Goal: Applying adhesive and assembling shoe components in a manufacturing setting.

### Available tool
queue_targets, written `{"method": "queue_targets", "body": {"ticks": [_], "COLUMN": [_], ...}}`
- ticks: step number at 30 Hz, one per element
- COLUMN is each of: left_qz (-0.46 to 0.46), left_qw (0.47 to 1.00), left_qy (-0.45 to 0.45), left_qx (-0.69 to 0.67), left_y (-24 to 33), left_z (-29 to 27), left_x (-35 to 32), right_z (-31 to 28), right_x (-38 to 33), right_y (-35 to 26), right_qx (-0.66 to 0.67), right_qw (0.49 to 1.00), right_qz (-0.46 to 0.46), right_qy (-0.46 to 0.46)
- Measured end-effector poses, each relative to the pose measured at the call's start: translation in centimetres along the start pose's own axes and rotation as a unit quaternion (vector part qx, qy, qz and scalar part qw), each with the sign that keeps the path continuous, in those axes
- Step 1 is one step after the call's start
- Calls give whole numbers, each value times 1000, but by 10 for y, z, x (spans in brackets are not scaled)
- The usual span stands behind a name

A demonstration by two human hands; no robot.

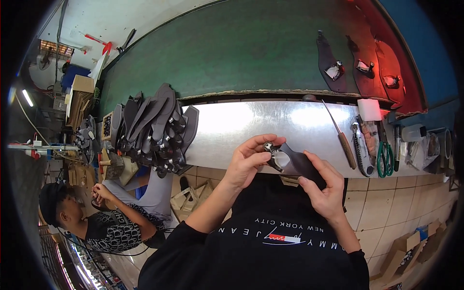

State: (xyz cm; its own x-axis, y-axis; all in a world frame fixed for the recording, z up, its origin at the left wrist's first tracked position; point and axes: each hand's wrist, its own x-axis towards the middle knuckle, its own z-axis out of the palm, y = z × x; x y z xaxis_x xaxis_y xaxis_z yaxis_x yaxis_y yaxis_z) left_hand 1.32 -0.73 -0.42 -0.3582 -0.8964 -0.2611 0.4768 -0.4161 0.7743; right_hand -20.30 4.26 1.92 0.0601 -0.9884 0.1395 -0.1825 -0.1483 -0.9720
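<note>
We note our left hand (246, 162) pinching the buckle end of a dark strap piece (297, 164), our right hand (326, 191) gripping its other end. The piece is held just below the metal bench (241, 123) edge, right of the strap pile (154, 130).
</note>
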Motion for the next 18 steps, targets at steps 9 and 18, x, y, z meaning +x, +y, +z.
{"method": "queue_targets", "body": {"ticks": [9, 18], "left_qz": [32, 22], "left_qw": [999, 999], "left_qy": [-19, -25], "left_qx": [24, 21], "left_y": [-10, -7], "left_z": [-14, -11], "left_x": [-2, -2], "right_z": [0, 1], "right_x": [0, 0], "right_y": [-4, -4], "right_qx": [-8, -2], "right_qw": [999, 999], "right_qz": [-36, -43], "right_qy": [-21, -27]}}
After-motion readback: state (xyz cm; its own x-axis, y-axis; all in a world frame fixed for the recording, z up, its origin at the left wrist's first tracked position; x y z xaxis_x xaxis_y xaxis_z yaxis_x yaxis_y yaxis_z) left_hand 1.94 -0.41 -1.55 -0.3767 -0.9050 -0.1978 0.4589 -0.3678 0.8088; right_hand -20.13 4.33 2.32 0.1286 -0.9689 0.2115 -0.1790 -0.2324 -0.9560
